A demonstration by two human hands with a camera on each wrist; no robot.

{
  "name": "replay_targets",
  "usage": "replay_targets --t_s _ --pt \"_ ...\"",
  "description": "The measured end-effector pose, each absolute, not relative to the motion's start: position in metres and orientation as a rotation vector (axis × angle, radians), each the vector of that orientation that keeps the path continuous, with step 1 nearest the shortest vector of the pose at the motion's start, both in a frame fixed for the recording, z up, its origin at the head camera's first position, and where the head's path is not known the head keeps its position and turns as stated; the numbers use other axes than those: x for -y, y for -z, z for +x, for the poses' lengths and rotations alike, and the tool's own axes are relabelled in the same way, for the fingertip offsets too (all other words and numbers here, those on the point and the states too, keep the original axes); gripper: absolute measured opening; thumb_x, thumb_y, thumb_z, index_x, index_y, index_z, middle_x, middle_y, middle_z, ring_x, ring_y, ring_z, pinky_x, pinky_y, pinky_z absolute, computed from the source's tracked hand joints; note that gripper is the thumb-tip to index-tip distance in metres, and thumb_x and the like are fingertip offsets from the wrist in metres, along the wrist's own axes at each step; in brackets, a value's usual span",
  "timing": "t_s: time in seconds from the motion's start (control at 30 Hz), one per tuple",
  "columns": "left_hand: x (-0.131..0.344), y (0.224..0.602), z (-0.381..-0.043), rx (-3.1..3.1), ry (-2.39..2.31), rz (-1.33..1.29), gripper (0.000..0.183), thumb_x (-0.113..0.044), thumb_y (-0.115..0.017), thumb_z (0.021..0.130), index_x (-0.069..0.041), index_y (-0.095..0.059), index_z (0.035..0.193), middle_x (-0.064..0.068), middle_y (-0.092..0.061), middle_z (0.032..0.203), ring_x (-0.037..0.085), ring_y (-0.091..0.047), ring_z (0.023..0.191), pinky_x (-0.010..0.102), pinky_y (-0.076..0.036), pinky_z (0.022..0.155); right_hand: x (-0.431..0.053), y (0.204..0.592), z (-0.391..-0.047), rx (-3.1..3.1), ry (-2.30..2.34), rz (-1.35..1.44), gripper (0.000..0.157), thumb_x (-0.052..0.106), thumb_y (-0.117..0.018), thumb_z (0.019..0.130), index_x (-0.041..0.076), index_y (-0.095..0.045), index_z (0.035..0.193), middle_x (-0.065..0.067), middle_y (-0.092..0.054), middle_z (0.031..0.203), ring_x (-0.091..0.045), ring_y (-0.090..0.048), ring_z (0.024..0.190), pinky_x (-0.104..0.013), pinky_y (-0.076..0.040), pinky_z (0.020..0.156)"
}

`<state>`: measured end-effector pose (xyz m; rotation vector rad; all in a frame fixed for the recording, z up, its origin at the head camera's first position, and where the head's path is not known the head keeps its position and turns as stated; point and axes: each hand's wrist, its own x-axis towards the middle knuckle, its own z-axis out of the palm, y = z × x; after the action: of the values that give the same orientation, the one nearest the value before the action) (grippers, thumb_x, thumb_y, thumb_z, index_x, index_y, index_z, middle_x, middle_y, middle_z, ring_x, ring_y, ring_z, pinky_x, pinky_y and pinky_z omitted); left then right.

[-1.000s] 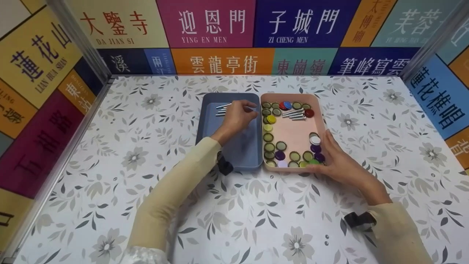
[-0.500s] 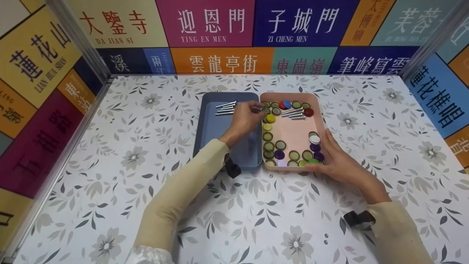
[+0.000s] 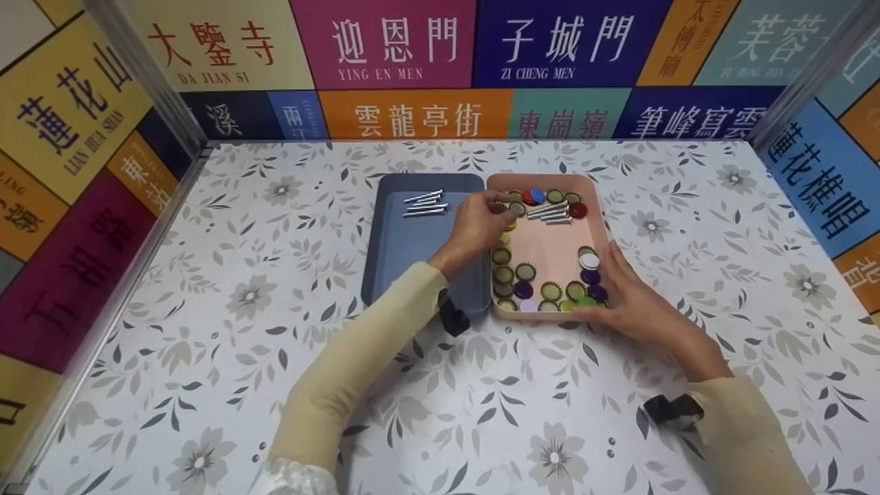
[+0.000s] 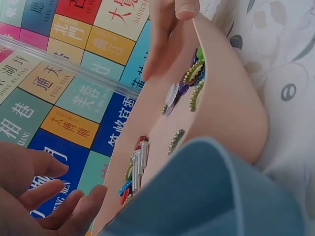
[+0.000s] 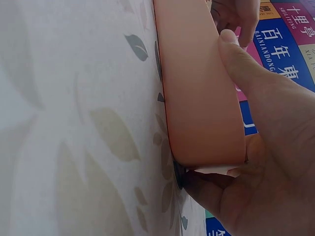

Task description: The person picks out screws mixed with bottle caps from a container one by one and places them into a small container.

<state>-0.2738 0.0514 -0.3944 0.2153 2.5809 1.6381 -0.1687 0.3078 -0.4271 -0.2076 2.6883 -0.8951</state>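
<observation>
head view: just shifted left hand [image 3: 478,225] rightward, from over the blue tray [image 3: 412,254] to the far left of the pink tray [image 3: 550,244], in a loose, empty-looking grip. kept right hand [image 3: 636,297] holding the near right corner. with screws [image 3: 550,212] lying in both trays, bottle caps [image 3: 525,271] lining the pink one, probably now busy there.

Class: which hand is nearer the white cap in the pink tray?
Right. The right hand holds the pink tray beside the white cap; the left hand is farther, above the tray's left edge.
</observation>
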Motion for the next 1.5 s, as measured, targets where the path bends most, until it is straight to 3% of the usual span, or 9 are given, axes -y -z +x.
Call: replay_targets --t_s 0.13,0.33,0.63,1.0,1.37,1.5 --pt "-0.056 0.397 -0.273 -2.525 -1.709 0.248 0.025 -0.008 -0.064 0.094 -0.008 -0.072 0.118 0.014 -0.074 0.107 0.019 -0.07 0.088 0.022 -0.052 0.057 -0.308 0.428 -0.169 -2.692 0.886 -0.207 0.124 0.063 -0.072 0.081 0.02 0.014 0.159 -0.006 0.026 0.166 -0.049 0.007 0.152 -0.067 -0.007 0.119" --pt "-0.062 0.399 -0.275 -2.49 -1.719 0.243 0.024 -0.009 -0.064 0.095 -0.007 -0.071 0.118 0.013 -0.073 0.109 0.02 -0.071 0.091 0.034 -0.061 0.065 -0.308 0.429 -0.17 -2.677 0.901 -0.194 0.124 0.064 -0.072 0.081 0.022 0.015 0.158 -0.005 0.028 0.165 -0.048 0.008 0.152 -0.065 -0.006 0.12" --pt "-0.076 0.398 -0.285 -2.43 -1.674 0.192 0.019 -0.015 -0.068 0.095 -0.007 -0.073 0.111 0.007 -0.072 0.112 0.024 -0.071 0.101 0.028 -0.058 0.058 -0.308 0.429 -0.169 -2.675 0.905 -0.193 0.125 0.067 -0.071 0.079 0.023 0.016 0.158 -0.005 0.028 0.164 -0.048 0.008 0.152 -0.065 -0.007 0.12" --pt "-0.082 0.401 -0.29 -2.419 -1.725 0.146 0.017 -0.014 -0.07 0.093 -0.004 -0.074 0.106 0.009 -0.074 0.102 0.032 -0.071 0.099 0.038 -0.06 0.063 -0.308 0.429 -0.169 -2.69 0.885 -0.196 0.125 0.066 -0.071 0.08 0.021 0.014 0.158 -0.005 0.026 0.166 -0.048 0.007 0.153 -0.066 -0.008 0.12" --pt "-0.089 0.397 -0.289 -2.487 -1.676 0.162 0.014 -0.017 -0.07 0.094 -0.007 -0.076 0.103 0.005 -0.075 0.101 0.023 -0.073 0.094 0.024 -0.054 0.056 -0.308 0.429 -0.168 -2.691 0.89 -0.213 0.124 0.066 -0.071 0.08 0.019 0.014 0.159 -0.007 0.026 0.165 -0.048 0.007 0.153 -0.065 -0.008 0.12" --pt "-0.091 0.397 -0.292 -2.547 -1.601 0.171 0.014 -0.019 -0.069 0.095 -0.009 -0.075 0.101 0.004 -0.074 0.101 0.027 -0.073 0.088 0.022 -0.053 0.055 -0.308 0.427 -0.169 -2.684 0.891 -0.202 0.124 0.067 -0.071 0.08 0.022 0.014 0.158 -0.006 0.027 0.165 -0.049 0.006 0.152 -0.066 -0.008 0.12"
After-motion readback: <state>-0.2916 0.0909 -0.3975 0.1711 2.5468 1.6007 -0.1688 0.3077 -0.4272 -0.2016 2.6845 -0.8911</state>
